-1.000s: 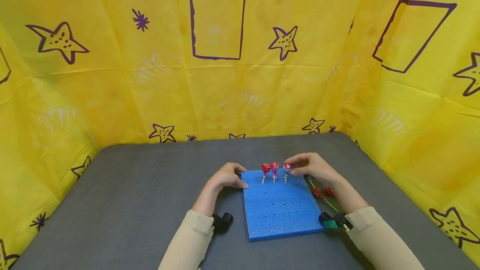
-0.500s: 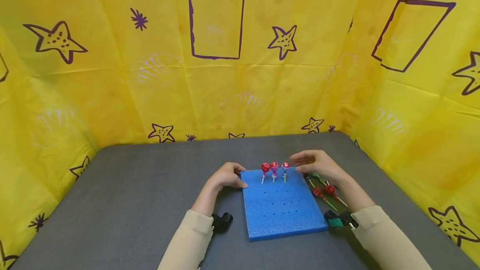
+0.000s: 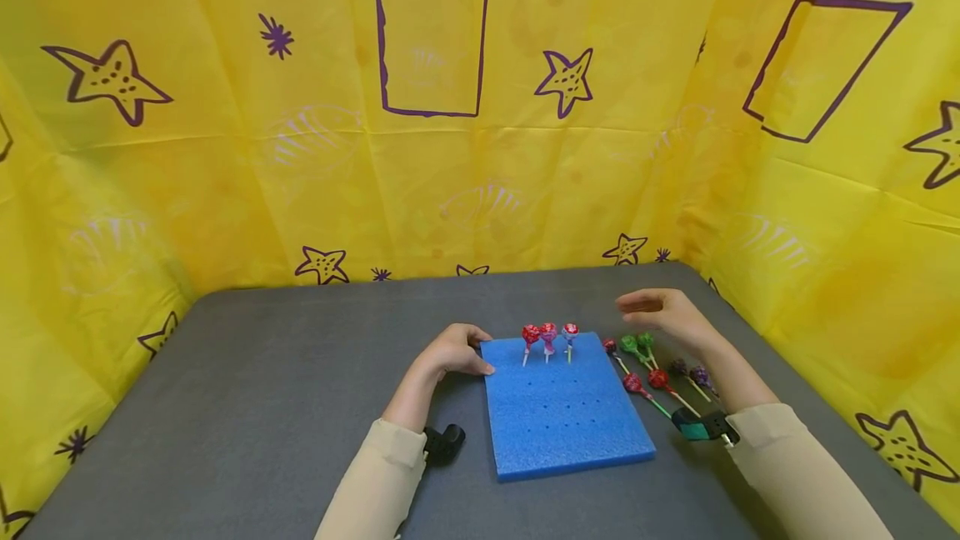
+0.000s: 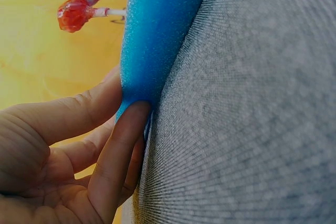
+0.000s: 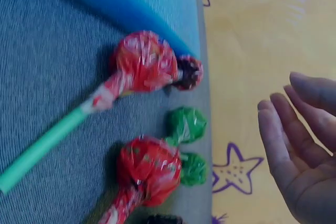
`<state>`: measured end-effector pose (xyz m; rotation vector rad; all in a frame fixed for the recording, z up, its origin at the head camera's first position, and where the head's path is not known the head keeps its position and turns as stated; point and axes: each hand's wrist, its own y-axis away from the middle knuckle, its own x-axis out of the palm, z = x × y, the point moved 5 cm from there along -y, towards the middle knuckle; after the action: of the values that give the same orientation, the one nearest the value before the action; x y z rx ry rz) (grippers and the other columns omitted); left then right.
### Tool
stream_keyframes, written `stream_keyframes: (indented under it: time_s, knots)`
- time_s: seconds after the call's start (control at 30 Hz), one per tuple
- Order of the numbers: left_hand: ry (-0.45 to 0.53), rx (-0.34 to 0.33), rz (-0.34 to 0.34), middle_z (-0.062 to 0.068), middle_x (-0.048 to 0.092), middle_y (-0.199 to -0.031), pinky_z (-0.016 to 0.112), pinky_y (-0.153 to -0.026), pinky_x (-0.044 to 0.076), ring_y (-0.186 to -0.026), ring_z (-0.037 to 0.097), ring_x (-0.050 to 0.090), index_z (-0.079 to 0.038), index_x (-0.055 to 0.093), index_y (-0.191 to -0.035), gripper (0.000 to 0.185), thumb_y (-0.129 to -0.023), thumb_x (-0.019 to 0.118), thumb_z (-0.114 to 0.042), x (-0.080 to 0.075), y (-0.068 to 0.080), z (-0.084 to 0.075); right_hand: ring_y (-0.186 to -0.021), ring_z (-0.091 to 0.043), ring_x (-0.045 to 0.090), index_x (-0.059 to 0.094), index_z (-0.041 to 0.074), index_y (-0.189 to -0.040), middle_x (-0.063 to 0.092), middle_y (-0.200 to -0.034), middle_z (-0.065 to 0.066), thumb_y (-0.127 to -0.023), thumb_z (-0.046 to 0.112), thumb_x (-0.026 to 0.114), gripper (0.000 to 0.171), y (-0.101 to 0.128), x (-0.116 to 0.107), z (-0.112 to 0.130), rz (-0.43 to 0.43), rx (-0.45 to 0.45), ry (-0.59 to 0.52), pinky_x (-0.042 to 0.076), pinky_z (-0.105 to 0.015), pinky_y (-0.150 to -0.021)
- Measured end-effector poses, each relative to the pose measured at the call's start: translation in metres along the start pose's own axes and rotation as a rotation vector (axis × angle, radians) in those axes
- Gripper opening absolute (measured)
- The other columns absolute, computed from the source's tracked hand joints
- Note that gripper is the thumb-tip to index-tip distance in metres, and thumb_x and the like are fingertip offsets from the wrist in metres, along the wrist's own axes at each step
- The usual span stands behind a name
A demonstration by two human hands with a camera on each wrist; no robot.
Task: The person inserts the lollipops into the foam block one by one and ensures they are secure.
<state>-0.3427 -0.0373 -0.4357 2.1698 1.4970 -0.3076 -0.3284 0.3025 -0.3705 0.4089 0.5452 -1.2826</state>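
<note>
My left hand point(image 3: 452, 350) pinches the far left corner of a blue foam board point(image 3: 570, 440); the left wrist view shows the thumb on its top face and fingers at its edge. Three lollipops stand upright in the board's far part: a red lollipop point(image 3: 531, 333), a pink lollipop point(image 3: 549, 340) and a blue and red lollipop point(image 3: 571, 330). Small holes dot the rest of the board. Right of it, my right hand point(image 3: 670, 317) hovers with nothing in its fingers, above loose lollipops. Nearest below it are green lollipops point(image 3: 637, 343).
More loose lollipops lie on the grey table point(image 3: 300, 407) along the board's right side: red lollipops point(image 3: 658, 379), a dark lollipop point(image 3: 678, 367) and a purple lollipop point(image 3: 701, 375). A yellow patterned curtain point(image 3: 435, 190) surrounds the table's back and sides.
My right hand has let go of the blue and red lollipop, which stays standing in the board, and has moved right and up. More loose lollipops have come into view. My left hand stays put.
</note>
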Motion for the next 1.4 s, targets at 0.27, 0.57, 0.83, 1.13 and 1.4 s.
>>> stream_keyframes:
  time_s: [0.27, 0.57, 0.83, 1.13, 1.4]
  knots:
    - [0.004, 0.007, 0.008, 0.017, 0.062, -0.114, 0.029, -0.076, 0.059, -0.085, 0.018, 0.062, -0.001, 0.066, -0.122, 0.05, -0.075, 0.084, -0.006, 0.0, 0.001, -0.001, -0.109, -0.021, 0.068, 0.054, -0.008, -0.134, 0.056, -0.136, -0.031, -0.099, 0.023, 0.06, 0.048, 0.003, -0.008, -0.012, -0.049, 0.057, 0.029, 0.057, -0.036, -0.094]
    - [-0.002, 0.004, -0.002, 0.018, 0.061, -0.116, 0.029, -0.076, 0.059, -0.084, 0.017, 0.062, -0.002, 0.065, -0.122, 0.051, -0.075, 0.084, -0.005, 0.0, 0.002, -0.002, -0.106, -0.024, 0.069, 0.054, -0.011, -0.133, 0.058, -0.134, -0.031, -0.098, 0.02, 0.061, 0.047, 0.0, -0.013, -0.029, -0.084, 0.134, 0.076, 0.056, -0.042, -0.095]
    - [0.001, -0.006, 0.009, 0.017, 0.06, -0.116, 0.027, -0.075, 0.059, -0.083, 0.016, 0.063, -0.001, 0.065, -0.123, 0.05, -0.076, 0.083, -0.004, 0.0, 0.002, -0.001, -0.106, -0.026, 0.067, 0.052, -0.013, -0.134, 0.06, -0.13, -0.031, -0.098, 0.017, 0.06, 0.047, 0.001, -0.012, -0.04, -0.051, 0.177, 0.067, 0.056, -0.043, -0.095]
    - [0.003, -0.005, 0.007, 0.018, 0.06, -0.117, 0.028, -0.074, 0.059, -0.083, 0.016, 0.062, -0.002, 0.065, -0.123, 0.051, -0.075, 0.084, -0.005, 0.001, 0.002, -0.002, -0.109, -0.028, 0.064, 0.056, -0.013, -0.13, 0.061, -0.129, -0.031, -0.096, 0.018, 0.063, 0.046, 0.003, -0.007, -0.049, 0.0, 0.188, 0.099, 0.058, -0.042, -0.092]
    - [0.007, -0.013, 0.002, 0.018, 0.061, -0.116, 0.028, -0.075, 0.059, -0.083, 0.017, 0.062, -0.002, 0.066, -0.122, 0.05, -0.075, 0.083, -0.005, 0.001, 0.002, -0.001, -0.104, -0.026, 0.066, 0.056, -0.014, -0.129, 0.062, -0.127, -0.032, -0.095, 0.016, 0.064, 0.046, 0.005, -0.004, -0.049, 0.014, 0.176, 0.102, 0.058, -0.042, -0.09]
